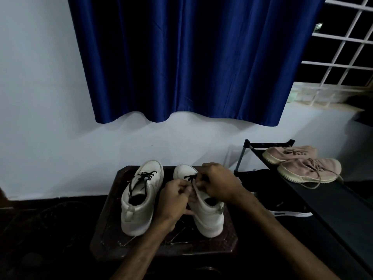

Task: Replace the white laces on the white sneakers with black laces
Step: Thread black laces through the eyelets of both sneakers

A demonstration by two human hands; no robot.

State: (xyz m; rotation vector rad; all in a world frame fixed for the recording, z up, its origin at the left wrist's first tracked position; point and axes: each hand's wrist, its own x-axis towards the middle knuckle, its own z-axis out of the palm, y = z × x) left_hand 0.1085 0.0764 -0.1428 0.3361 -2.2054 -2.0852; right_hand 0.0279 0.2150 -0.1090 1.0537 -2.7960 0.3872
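dark wooden stool (113, 235) under white sneakers (141, 199), blue curtain (191, 57) behind

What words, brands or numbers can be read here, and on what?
No text can be read anywhere.
White sneakers: no legible logo or label.
Pink shoes on the rack: none legible.
Small pale patch beyond the window grille: too blurred to tell.
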